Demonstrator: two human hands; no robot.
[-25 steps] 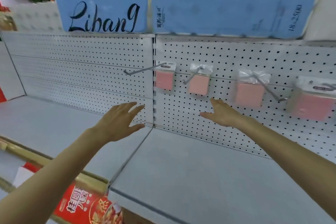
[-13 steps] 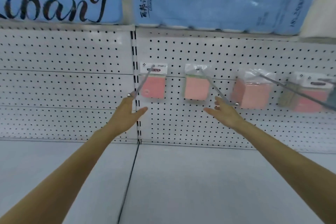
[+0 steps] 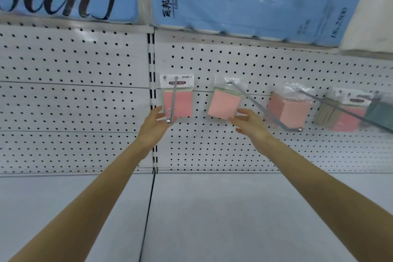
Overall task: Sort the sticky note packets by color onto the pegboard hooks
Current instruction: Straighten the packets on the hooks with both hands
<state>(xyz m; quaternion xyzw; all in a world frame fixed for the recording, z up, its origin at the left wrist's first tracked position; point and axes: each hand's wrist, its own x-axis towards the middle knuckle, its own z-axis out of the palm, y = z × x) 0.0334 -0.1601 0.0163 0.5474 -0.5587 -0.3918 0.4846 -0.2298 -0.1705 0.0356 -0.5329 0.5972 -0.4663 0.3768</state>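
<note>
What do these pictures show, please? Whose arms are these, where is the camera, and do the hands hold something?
No machine here: these are a person's bare arms, seen by one camera worn on the head. The left hand is open beside the tip of the first hook. The right hand is open at the lower corner of the second pink sticky note packet; whether it touches, I cannot tell. Neither holds anything. More packets hang along the white pegboard, above a grey shelf.

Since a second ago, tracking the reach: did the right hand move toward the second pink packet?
Yes. The right hand moved up-left toward the second pink packet; fingers now at its lower right corner.
</note>
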